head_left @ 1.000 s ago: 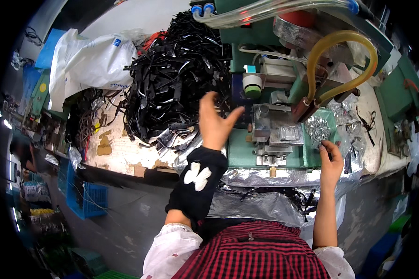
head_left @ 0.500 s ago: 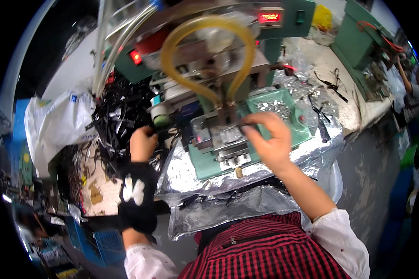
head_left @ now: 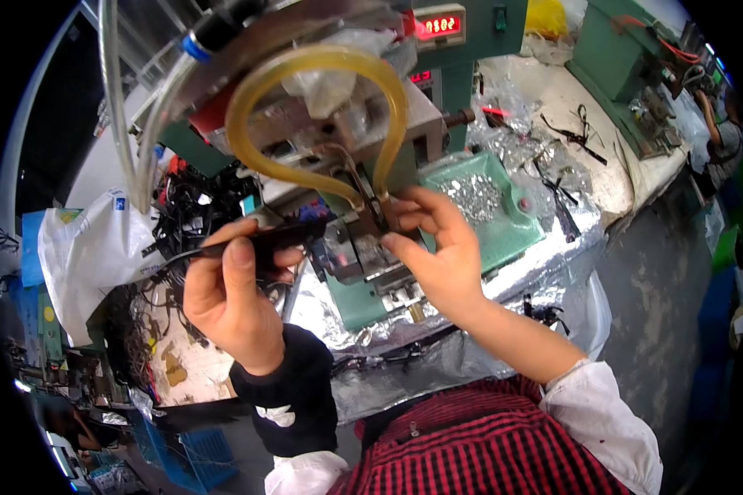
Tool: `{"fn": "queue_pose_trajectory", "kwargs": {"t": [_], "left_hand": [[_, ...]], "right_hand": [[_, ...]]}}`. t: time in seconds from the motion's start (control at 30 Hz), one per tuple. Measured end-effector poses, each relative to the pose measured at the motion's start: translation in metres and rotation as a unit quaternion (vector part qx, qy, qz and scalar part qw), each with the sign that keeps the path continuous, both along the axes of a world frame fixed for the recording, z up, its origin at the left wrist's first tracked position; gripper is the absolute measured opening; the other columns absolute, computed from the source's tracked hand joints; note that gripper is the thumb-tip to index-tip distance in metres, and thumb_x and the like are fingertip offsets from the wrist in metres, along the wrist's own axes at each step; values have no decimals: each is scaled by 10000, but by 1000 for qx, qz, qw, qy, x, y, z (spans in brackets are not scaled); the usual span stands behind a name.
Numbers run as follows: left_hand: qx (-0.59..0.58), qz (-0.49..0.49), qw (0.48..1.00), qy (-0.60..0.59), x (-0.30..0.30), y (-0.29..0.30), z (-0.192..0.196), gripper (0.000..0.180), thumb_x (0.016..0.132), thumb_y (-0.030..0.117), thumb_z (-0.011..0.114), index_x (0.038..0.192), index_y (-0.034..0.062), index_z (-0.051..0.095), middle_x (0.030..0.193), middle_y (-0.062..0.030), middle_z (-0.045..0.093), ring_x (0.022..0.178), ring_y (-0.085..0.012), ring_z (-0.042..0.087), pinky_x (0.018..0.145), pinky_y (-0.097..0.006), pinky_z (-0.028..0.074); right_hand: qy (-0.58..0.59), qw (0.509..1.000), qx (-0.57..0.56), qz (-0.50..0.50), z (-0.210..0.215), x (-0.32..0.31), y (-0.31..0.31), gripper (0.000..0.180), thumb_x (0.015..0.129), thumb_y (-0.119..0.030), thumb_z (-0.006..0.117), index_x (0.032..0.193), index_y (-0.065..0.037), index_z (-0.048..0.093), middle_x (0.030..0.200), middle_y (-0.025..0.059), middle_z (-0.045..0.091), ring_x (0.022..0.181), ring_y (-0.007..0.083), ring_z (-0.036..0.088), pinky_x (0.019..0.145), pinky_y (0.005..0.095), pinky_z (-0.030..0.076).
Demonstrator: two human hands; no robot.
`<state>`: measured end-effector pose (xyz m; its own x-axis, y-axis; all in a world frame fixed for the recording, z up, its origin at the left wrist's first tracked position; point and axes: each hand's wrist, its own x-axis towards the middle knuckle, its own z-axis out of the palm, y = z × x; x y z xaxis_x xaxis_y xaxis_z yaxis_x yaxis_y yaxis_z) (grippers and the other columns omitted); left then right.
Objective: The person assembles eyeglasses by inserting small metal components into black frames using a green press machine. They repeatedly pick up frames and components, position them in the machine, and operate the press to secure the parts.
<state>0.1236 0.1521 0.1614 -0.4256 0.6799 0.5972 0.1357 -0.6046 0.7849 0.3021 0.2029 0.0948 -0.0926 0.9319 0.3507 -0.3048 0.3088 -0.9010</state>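
Note:
My left hand pinches a flat black strap between thumb and fingers, its one end pointing at the press and its tail trailing left. My right hand is beside the tooling of a green bench press, thumb and fingertips curled close to the metal head. Whatever is between those fingertips is too small to make out. A loop of yellow tubing arches over the head. Just right of the press sits a green tray with many small shiny metal pieces in it.
Behind my left hand lies a heap of black straps, with a white plastic bag farther left. Silver foil covers the bench around the press. Another green machine stands at the far right, and blue crates are below the bench.
My left hand has come from the strap heap toward the press, now with a black strap in it. My right hand stays by the tooling with its fingers more curled. The view has shifted.

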Motion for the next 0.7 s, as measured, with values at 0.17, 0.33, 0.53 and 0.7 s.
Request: {"fn": "queue_pose_trajectory", "kwargs": {"t": [0.17, 0.33, 0.53, 0.7], "left_hand": [[14, 13, 985, 174, 10, -27, -21, 186, 930, 10, 666, 1116, 20, 657, 968, -173, 727, 714, -217, 711, 606, -262, 535], [30, 74, 893, 443, 46, -34, -44, 236, 766, -130, 750, 957, -6, 689, 950, -193, 741, 778, -263, 722, 734, -338, 589], [-4, 113, 990, 80, 17, -8, -13, 103, 972, 55, 633, 1036, -23, 653, 966, -153, 728, 659, -184, 687, 545, -228, 484], [-41, 39, 998, 41, 2, -14, -3, 124, 900, -49, 676, 1019, -75, 649, 962, -194, 708, 700, -224, 716, 616, -254, 567]], "right_hand": [[-39, 988, -89, 119, 30, 27, -20, 652, 828, 30, 665, 1430, 29, 415, 1217, 115, 629, 1133, 183, 599, 996, 321, 453], [-37, 991, -54, 120, 17, 28, -16, 640, 846, 38, 679, 1428, 36, 415, 1296, 102, 586, 1170, 173, 551, 1053, 350, 413], [-89, 993, -37, -65, 2, -5, -4, 467, 852, -13, 678, 1295, 17, 533, 919, 88, 713, 902, 157, 655, 861, 305, 490], [-93, 968, -196, 124, 33, 24, 17, 601, 799, 14, 674, 1372, 45, 495, 929, 71, 690, 883, 138, 645, 838, 282, 493]]}}
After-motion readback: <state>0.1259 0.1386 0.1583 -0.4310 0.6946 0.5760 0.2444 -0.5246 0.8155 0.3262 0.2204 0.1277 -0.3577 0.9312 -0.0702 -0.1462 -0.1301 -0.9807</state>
